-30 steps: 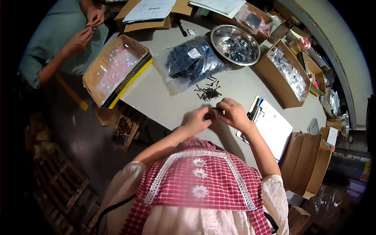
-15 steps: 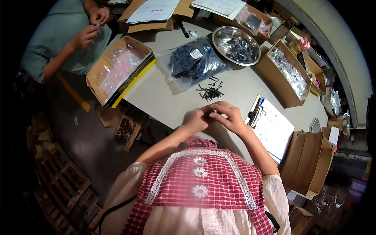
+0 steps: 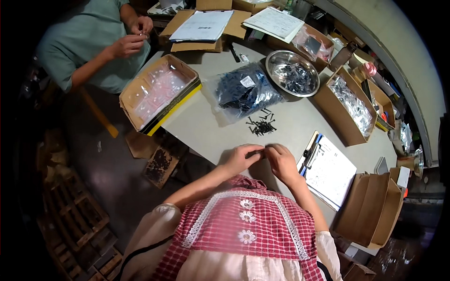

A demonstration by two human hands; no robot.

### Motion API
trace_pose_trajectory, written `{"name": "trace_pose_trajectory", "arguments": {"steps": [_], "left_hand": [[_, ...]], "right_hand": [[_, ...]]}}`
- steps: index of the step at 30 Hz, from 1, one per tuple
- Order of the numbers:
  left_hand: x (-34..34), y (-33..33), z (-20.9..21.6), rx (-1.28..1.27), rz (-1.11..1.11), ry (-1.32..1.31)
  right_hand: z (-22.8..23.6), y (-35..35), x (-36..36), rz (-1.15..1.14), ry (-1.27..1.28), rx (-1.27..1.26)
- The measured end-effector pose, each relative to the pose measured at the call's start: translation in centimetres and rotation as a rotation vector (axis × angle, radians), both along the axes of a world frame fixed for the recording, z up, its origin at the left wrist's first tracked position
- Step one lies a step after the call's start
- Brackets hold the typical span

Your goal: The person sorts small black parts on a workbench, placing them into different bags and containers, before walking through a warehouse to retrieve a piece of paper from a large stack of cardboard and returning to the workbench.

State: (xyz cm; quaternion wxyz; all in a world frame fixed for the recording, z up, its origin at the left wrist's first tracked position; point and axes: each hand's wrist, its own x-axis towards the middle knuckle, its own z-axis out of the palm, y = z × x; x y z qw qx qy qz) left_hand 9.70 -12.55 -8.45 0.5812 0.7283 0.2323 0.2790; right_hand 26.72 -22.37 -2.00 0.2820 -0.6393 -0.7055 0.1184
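Close to the table's near edge, my left hand and my right hand meet at the fingertips. Both are closed in a pinch, with a small dark thing between them, mostly hidden by the fingers. Just beyond lies a loose pile of black screws. Behind the pile, a clear plastic bag full of dark blue and black parts rests flat. A round steel bowl with small, shiny packed pieces stands beside the bag, at its right.
A clipboard with papers lies right of my hands. Cardboard boxes line the right side. A yellow-edged box of pinkish bags sits left. Beyond it, a co-worker in a green shirt handles something small. More papers lie at the back.
The whole view has shifted, so the table appears lower and further right. My right hand has drawn back slightly, and its fingers now point down beside the left fingertips.
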Motion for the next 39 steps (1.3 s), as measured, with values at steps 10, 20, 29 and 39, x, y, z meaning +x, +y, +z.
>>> {"name": "trace_pose_trajectory", "arguments": {"steps": [10,20,29,39], "left_hand": [[0.2,-0.6,0.0,-0.209,0.137,0.039],[0.0,0.2,1.3,0.084,0.089,0.167],[-0.8,1.0,0.9,0.175,0.070,0.109],[-1.0,2.8,0.2,0.049,0.057,0.164]], "right_hand": [[-2.3,-0.9,-0.5,-0.201,0.197,-0.080],[-3.2,0.2,-2.2,-0.154,0.079,0.110],[-3.0,0.3,-1.9,0.007,-0.140,0.045],[-2.7,0.0,-0.8,0.008,0.143,-0.183]]}}
